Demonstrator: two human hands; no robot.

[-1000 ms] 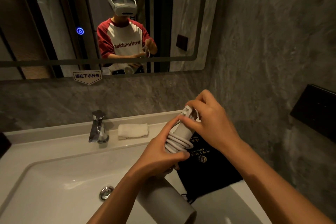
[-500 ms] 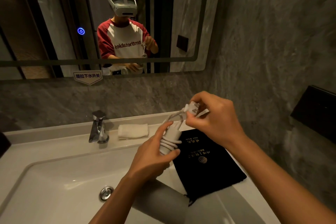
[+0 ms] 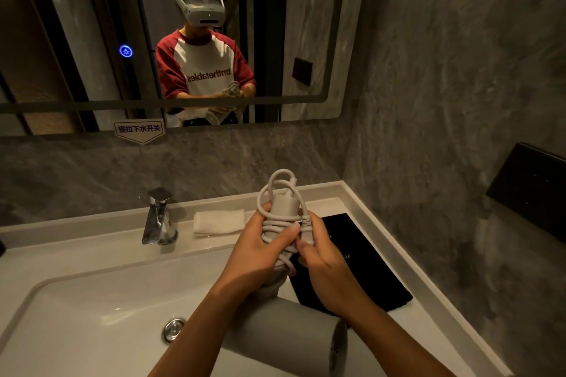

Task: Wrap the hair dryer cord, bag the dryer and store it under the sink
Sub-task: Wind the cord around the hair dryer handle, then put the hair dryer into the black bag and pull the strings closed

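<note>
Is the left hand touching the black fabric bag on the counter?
Apart. In the head view the left hand grips the grey hair dryer handle, away from the black fabric bag.

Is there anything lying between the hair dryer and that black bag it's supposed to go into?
Nothing visible. The hair dryer is held by the left hand and right hand just above the black bag, which lies flat on the counter with nothing on it. Whether the bag's mouth is open cannot be told.
</note>
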